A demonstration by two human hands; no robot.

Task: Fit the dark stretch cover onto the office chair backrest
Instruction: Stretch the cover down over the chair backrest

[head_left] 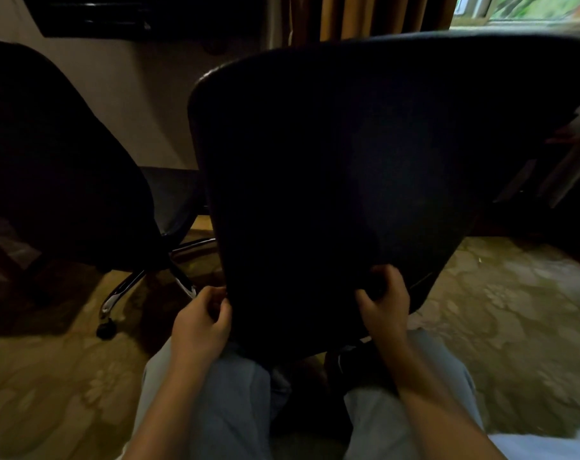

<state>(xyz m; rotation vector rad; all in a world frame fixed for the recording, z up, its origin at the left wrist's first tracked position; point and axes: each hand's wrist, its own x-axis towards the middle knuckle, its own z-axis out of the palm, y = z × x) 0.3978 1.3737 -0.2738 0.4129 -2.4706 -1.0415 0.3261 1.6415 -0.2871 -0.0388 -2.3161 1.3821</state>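
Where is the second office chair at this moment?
In the head view, the second chair stands on the left, beside the covered backrest, with the pale wall behind it.

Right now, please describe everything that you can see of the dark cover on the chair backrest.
The dark cover looks almost black and smooth, stretched over the wide, rounded backrest that fills the middle of the view. The left hand pinches its lower left edge; the right hand grips the bottom hem. Dim light hides seams and weave.
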